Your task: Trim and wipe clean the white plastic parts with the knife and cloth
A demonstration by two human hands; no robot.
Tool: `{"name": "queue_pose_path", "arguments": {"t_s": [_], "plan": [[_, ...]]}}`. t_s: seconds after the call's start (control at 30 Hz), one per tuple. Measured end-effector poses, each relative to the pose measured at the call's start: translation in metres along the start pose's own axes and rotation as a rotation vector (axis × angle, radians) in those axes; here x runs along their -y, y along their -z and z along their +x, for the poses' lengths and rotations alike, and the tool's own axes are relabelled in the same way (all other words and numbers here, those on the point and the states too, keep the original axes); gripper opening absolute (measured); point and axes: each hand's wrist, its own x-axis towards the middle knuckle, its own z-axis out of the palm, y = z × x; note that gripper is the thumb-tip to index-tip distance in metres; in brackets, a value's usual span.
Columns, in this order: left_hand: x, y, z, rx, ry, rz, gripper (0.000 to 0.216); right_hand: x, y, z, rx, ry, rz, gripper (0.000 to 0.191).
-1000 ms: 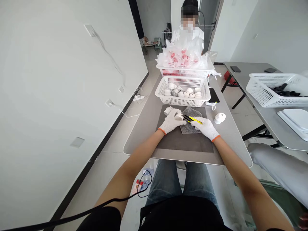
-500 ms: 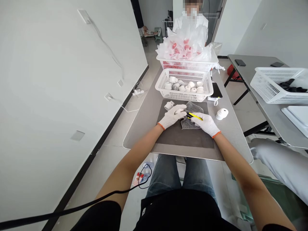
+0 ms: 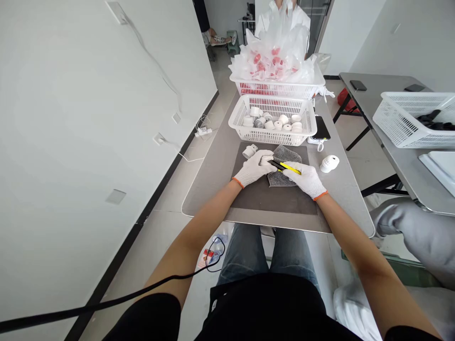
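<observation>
Gripping a slim black-and-yellow handheld tool [image 3: 290, 168], the fingers of my right hand [image 3: 305, 180], in a white knitted glove with an orange cuff, are closed around it. The tool slants up and leftward out of my grip, its yellow strip lying along my thumb side and its black end reaching the fingertips of my left hand [image 3: 253, 169], gloved the same way. There my left fingers are curled narrowly about a small white rounded piece [image 3: 266, 160], which sits between thumb and forefinger, mostly hidden by the glove. Whether the black end touches that piece I cannot tell.

Under and behind the tool, between my hands, a rumpled grey fabric cloth [image 3: 283, 180] lies on a dark flat rectangular mat [image 3: 273, 202], itself on the grey tabletop [image 3: 208, 192]. Just beyond my left fingers rests a white cylindrical fitting [image 3: 249, 152]; to the right of my right hand, apart from it, lies a white stepped fitting [image 3: 330, 164]. Farther off stands a white slotted plastic basket [image 3: 272, 138] holding many short white pieces [image 3: 278, 125], with a black-screened phone [image 3: 322, 128] beside it.
</observation>
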Motion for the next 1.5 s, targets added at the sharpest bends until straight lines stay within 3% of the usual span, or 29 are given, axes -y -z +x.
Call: {"name": "queue_pose_path", "arguments": {"t_s": [0.13, 0.27, 0.43, 0.6, 0.7, 1.0, 1.13, 1.27, 1.4, 1.5], "plan": [[-0.004, 0.0, -0.001, -0.019, 0.047, 0.022, 0.077, 0.002, 0.002, -0.002, -0.058, 0.05, -0.1, 0.047], [0.0, -0.002, 0.0, -0.034, 0.011, -0.005, 0.077, 0.004, 0.002, -0.003, -0.042, 0.067, -0.142, 0.042], [0.009, -0.004, 0.003, -0.019, 0.001, 0.009, 0.079, 0.001, 0.001, -0.001, -0.035, 0.06, -0.053, 0.043], [-0.001, -0.003, -0.001, -0.013, 0.008, 0.06, 0.064, 0.001, 0.0, 0.001, -0.087, -0.022, 0.002, 0.051], [-0.009, -0.002, -0.003, -0.026, 0.037, 0.09, 0.056, 0.002, -0.001, 0.0, -0.036, 0.004, 0.02, 0.049], [-0.004, -0.002, -0.001, 0.017, 0.052, 0.036, 0.08, 0.004, 0.0, 0.001, -0.047, -0.027, -0.09, 0.044], [-0.003, -0.004, -0.002, 0.012, 0.046, 0.017, 0.081, 0.004, 0.0, 0.001, -0.094, -0.115, -0.127, 0.045], [-0.008, -0.003, -0.005, 0.051, -0.011, -0.006, 0.083, 0.004, 0.0, 0.001, -0.047, -0.042, -0.135, 0.041], [-0.009, 0.0, -0.007, 0.055, -0.012, 0.001, 0.07, 0.005, 0.0, 0.001, -0.101, -0.11, -0.118, 0.043], [-0.003, -0.002, -0.004, 0.043, -0.006, -0.003, 0.076, 0.005, 0.0, 0.002, -0.082, -0.086, -0.13, 0.04]]}}
